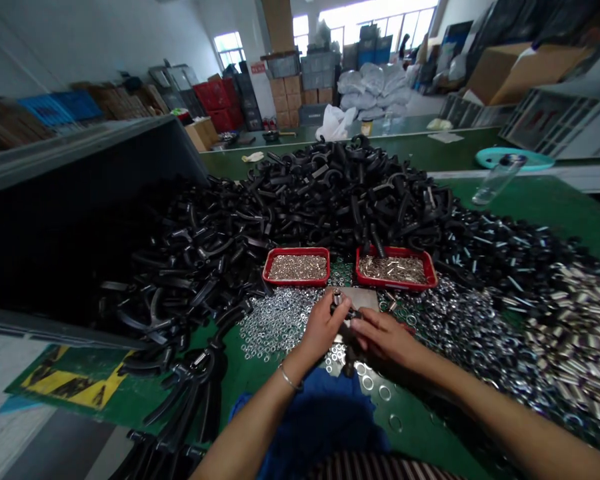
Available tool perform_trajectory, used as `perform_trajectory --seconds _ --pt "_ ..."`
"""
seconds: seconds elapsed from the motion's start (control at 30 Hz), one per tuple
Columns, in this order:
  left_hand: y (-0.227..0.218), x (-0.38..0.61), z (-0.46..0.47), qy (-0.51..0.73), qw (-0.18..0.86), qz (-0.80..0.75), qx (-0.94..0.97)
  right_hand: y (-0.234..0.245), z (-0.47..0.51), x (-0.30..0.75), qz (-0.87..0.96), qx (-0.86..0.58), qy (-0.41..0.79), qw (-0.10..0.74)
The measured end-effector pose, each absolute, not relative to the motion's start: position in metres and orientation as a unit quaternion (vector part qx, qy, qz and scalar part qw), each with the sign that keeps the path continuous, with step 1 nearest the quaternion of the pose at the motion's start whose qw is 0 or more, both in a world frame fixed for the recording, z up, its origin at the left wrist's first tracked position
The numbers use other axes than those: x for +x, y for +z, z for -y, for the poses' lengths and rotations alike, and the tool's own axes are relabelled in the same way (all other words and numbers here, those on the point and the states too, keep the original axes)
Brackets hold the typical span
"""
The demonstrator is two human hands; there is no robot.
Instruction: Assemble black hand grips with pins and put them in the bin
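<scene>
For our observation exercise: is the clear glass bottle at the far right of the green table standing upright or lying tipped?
Tipped. The clear glass bottle lies slanted on its side on the green table, beside a round turquoise plate.

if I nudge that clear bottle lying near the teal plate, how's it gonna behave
The clear bottle lies on its side on the green table, so it would probably roll. It looks empty, likely light. It appears plastic, so probably not fragile, though that's unclear.
</scene>
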State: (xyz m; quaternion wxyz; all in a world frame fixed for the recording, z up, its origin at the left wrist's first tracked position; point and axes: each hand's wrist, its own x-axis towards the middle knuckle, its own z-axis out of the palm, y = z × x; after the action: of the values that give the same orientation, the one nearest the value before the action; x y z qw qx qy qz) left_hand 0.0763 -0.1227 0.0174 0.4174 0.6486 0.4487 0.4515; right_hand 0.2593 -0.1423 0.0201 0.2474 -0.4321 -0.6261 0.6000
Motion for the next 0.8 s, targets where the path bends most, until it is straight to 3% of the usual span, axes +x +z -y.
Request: perform_trajectory --seconds 0.1,0.27,0.4,0.57,0.7,0.8 --pt "0.016 0.074 0.127 0.425 0.412 -0.438 0.677 0.021 0.146 0.258 0.576 -0.370 0.718 0.122" --pt "0.014 0.077 0.130 0.455 0.426 -0.463 0.630 0.022 0.147 0.257 0.663 -0.477 0.503 0.283" --pt "0.019 0.081 0.133 0.483 0.426 -0.422 0.638 0.023 0.149 0.259 0.654 -0.408 0.606 0.197" --pt "0.016 0.084 0.133 0.502 0.424 -0.461 0.596 0.023 0.150 0.261 0.655 -0.462 0.527 0.283" --pt "0.012 0.086 0.138 0.487 0.411 -0.446 0.629 0.024 0.150 0.257 0.607 -0.390 0.661 0.206" --pt "0.011 0.079 0.140 0.472 0.409 -0.445 0.642 0.029 0.154 0.263 0.689 -0.438 0.543 0.196"
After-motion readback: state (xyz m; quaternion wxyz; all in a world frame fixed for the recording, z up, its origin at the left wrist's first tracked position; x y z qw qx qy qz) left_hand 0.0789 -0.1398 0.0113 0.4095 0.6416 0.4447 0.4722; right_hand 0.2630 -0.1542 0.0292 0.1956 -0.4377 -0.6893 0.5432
